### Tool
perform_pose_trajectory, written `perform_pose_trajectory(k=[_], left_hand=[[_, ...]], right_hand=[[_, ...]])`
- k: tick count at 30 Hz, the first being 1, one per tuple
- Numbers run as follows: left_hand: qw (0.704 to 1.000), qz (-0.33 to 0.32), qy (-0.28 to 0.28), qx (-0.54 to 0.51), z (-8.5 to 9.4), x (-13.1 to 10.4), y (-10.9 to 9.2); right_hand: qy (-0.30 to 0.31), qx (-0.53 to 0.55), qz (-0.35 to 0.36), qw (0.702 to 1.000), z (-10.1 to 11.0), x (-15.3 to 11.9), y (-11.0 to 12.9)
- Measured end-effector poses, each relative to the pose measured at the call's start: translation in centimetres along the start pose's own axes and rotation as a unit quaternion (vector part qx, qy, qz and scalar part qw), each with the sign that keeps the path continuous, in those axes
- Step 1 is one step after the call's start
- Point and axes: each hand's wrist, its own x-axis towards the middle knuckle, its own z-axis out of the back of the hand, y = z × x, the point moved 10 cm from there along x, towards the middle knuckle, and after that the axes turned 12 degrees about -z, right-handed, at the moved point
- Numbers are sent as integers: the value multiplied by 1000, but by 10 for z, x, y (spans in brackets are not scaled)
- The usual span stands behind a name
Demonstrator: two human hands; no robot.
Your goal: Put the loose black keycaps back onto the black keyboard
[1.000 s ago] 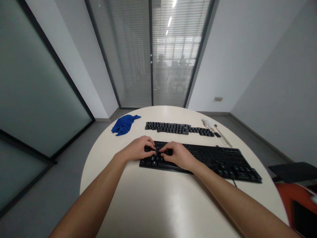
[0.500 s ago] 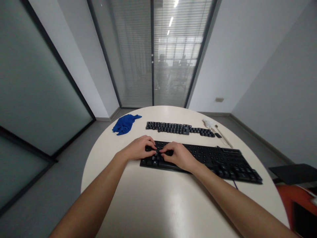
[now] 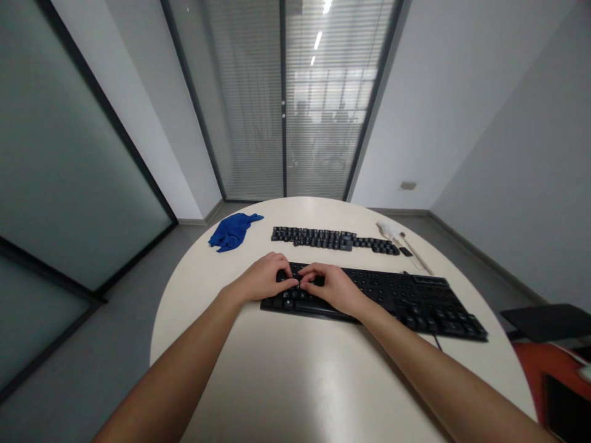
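A person sits at a round cream table (image 3: 272, 375), at six o'clock, both bare forearms stretched forward over it. A long black keyboard (image 3: 383, 289) lies flat, running from the middle of the table out towards four o'clock. Keys sit along its near edge; farther back, small studs show.

Both hands meet over the keyboard's left end. The left hand (image 3: 263, 278) comes in from its nine o'clock side, fingers curled and thumb tip close to the fingertips. The right hand (image 3: 336, 290) comes in from three o'clock, fingers bent towards the thumb, leaving only a slight gap. The fingertips of the two hands nearly touch; I cannot tell whether either pinches a key.

Past the keyboard, towards twelve, stretches a band of loose black keys (image 3: 318, 239). A crumpled blue cloth (image 3: 233, 232) lies at eleven. Near one o'clock are a white bundle (image 3: 388, 229), a pale stick (image 3: 420, 253) and a small black piece (image 3: 406, 251).
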Motion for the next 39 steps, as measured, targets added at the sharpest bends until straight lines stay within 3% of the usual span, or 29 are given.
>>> perform_pose_trajectory(k=[23, 31, 39], left_hand=[[996, 68, -8, -52, -12, 6, 9], [997, 78, 1, -17, -13, 5, 6], [999, 32, 12, 4, -5, 3, -2]], right_hand=[[32, -3, -41, 999, -7, 8, -3], [2, -32, -10, 999, -5, 2, 1], [-58, -104, 17, 993, 7, -3, 8]])
